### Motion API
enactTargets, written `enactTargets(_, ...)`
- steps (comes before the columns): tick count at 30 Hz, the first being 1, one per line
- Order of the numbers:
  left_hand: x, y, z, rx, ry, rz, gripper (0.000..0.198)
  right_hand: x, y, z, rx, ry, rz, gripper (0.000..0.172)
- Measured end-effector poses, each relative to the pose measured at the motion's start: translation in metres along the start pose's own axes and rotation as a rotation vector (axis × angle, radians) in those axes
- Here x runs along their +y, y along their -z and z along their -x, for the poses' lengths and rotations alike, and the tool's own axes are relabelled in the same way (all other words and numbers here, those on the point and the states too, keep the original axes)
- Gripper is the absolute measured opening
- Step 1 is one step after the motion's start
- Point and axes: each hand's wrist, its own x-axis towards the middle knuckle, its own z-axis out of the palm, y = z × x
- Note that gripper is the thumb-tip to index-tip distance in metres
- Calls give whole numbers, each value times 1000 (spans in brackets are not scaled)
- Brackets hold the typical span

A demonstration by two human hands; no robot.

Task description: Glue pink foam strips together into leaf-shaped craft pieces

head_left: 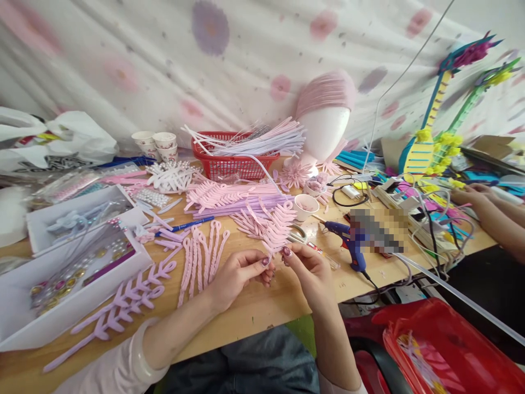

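My left hand (pixel 240 273) and my right hand (pixel 305 268) meet above the near edge of the wooden table (pixel 254 312). Both pinch the stem of a pink foam branch piece (pixel 275 232) whose curled fronds rise between them. Fingers of both hands are closed on it. Just left of my left hand lie several pink looped foam strips (pixel 200 260). Further left rest lilac foam leaf stems (pixel 118 306).
A blue glue gun (pixel 348 241) lies right of my hands, its cord trailing off the table. A red basket (pixel 233 158) of foam strips, a foam head (pixel 324 120), paper cups (pixel 305 207), white trays of gems (pixel 61 273) and a red bin (pixel 447 350) surround me. Another person's hands (pixel 479 200) work at the far right.
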Motion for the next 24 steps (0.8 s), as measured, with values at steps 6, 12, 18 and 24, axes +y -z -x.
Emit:
enactTargets(6,-1,0,0,-11,-1,-8,23,3,1,1,29,61,74,15)
enactTargets(12,-1,0,0,-33,3,13,21,4,0,2,38,89,87,12)
enactTargets(18,-1,0,0,-24,2,7,22,3,-1,2,41,89,111,14)
enactTargets(24,-1,1,0,-39,-6,-11,20,3,1,1,20,102,106,10)
